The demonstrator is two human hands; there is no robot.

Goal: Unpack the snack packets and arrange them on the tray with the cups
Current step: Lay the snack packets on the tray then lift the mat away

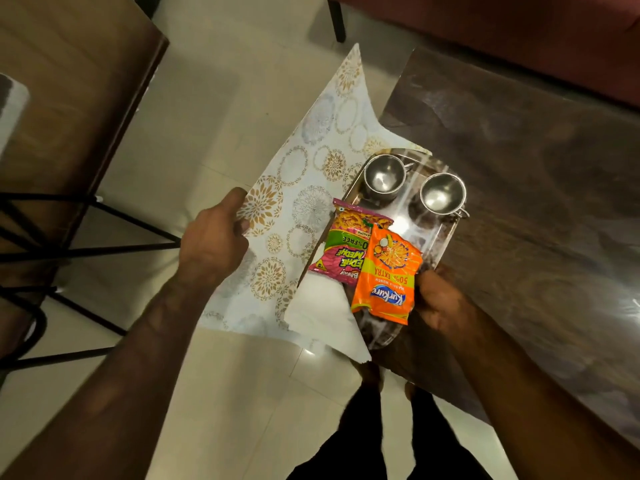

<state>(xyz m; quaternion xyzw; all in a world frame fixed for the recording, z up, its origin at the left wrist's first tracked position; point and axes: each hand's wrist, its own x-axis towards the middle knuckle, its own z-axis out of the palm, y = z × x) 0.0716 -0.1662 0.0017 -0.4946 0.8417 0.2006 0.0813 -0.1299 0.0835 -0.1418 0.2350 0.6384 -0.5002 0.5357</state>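
Plainly, the fingers point(243, 224) and thumb of the left hand point(214, 244) were pinched on the left edge of a flower-patterned wrapping paper point(304, 188), the wrist bent and the forearm reaching up from the lower left. The right hand point(440, 301) lay curled at the near right rim of the tray point(450, 233), its fingertips against the right edge of the orange packet point(386, 275); whether it actually gripped the packet or the rim could not be told. That packet lay on the tray's near half, overlapping the pink packet point(344, 245), whose left side hung past the tray onto the paper. Behind them, on the tray's far half, stood the left cup point(382, 178) and the right cup point(443, 195), apart from each other. The tray sat at the left corner of the dark table point(536, 150), and the paper jutted past that edge over the tiled floor point(221, 116). A chair point(69, 98) stood well apart to the left.
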